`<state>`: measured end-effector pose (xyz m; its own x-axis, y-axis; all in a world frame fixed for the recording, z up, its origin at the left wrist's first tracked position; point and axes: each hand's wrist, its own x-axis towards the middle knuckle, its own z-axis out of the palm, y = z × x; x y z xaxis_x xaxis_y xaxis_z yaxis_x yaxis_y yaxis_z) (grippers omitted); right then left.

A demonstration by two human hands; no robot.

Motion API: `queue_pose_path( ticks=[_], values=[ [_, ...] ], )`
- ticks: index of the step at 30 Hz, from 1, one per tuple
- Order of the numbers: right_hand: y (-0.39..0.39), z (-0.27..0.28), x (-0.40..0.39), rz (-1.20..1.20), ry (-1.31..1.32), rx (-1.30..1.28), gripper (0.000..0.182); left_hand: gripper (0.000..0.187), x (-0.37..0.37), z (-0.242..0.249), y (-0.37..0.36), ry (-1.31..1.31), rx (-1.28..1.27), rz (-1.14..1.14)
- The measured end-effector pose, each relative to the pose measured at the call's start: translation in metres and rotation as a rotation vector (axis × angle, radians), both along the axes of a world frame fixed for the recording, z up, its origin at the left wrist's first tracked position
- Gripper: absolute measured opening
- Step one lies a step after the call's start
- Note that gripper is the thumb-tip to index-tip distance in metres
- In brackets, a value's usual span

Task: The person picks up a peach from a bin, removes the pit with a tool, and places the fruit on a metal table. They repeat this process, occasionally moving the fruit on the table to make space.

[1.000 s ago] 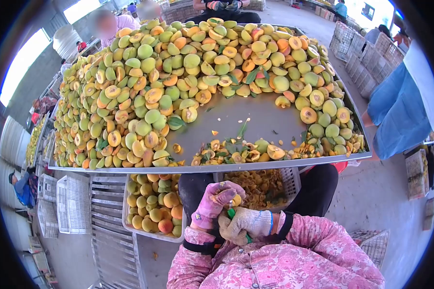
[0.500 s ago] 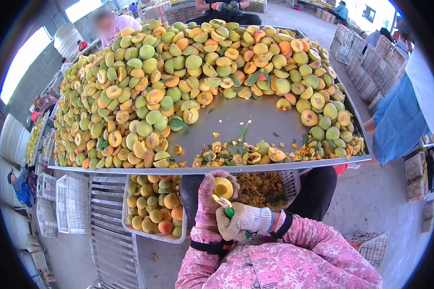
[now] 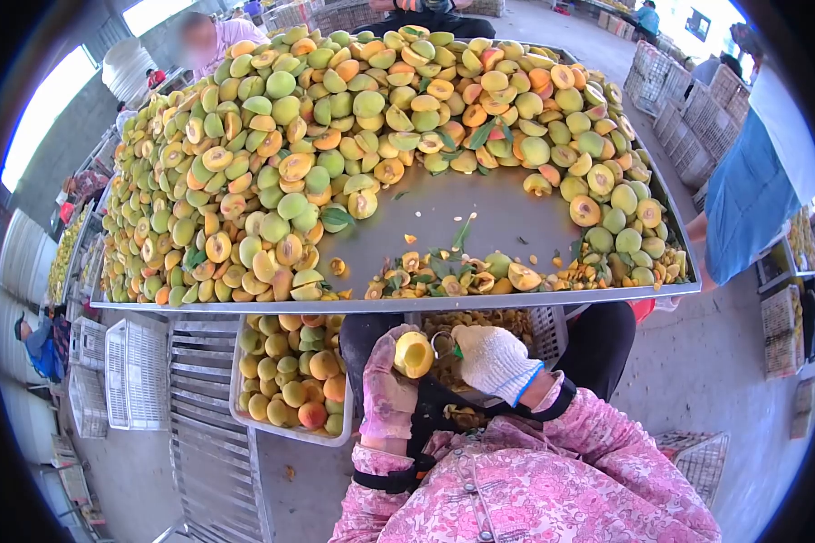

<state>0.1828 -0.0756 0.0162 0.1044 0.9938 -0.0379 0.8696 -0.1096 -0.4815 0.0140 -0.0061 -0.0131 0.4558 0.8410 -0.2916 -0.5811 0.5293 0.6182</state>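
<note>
My left hand, in a stained pinkish glove, is closed around a yellow peeled fruit half with a hollow in it. Just right of the fruit, my right hand, in a whitish knit glove, grips a small tool with a green handle and a curved metal end. Both hands are below the front rim of a metal table that carries a large heap of halved green and orange fruit. Behind my hands is a crate of peelings.
A crate of whole fruit stands left of my legs, beside a slatted metal rack. White crates stand farther left. A person in blue is at the right; others sit beyond the table.
My right hand has moved right and up, drawing the tool away from the fruit. The fruit has shifted slightly in my left hand, and its cut face looks turned.
</note>
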Motion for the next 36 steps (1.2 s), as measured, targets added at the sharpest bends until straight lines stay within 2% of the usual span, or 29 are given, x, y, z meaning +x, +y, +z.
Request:
queue_pose_path(
  ticks=[3,9,19,20,27,31,34,35,36],
  values=[
    [0.007,-0.015,-0.005,0.028,-0.038,0.133,0.021,0.033,0.0,0.006,-0.006,-0.003,0.002,-0.007],
    [0.014,-0.018,-0.011,0.026,-0.097,0.032,0.023,0.035,0.003,0.007,-0.011,0.031,-0.032,-0.052],
    [0.017,-0.022,-0.017,0.065,-0.141,0.095,0.018,0.039,-0.005,-0.019,-0.004,0.046,-0.176,-0.085],
    [0.019,-0.036,-0.018,0.093,-0.171,0.113,0.018,0.039,-0.006,-0.021,-0.004,0.041,-0.177,-0.101],
    [0.023,-0.035,-0.021,0.075,-0.142,0.029,0.018,0.038,-0.01,-0.027,-0.004,0.062,-0.194,-0.08],
    [0.024,-0.045,-0.023,0.038,-0.165,-0.05,0.022,0.038,-0.008,-0.024,-0.007,0.122,-0.169,-0.095],
    [0.024,-0.055,-0.026,0.004,-0.258,-0.1,0.022,0.041,-0.01,-0.042,-0.008,0.121,-0.141,-0.083],
    [0.022,-0.052,-0.023,0.023,-0.221,-0.078,0.021,0.041,-0.01,-0.055,-0.007,0.192,-0.051,-0.111],
    [0.019,-0.06,-0.019,0.041,-0.188,-0.021,0.031,0.041,-0.012,-0.062,-0.006,0.27,0.034,-0.135]
  ],
)
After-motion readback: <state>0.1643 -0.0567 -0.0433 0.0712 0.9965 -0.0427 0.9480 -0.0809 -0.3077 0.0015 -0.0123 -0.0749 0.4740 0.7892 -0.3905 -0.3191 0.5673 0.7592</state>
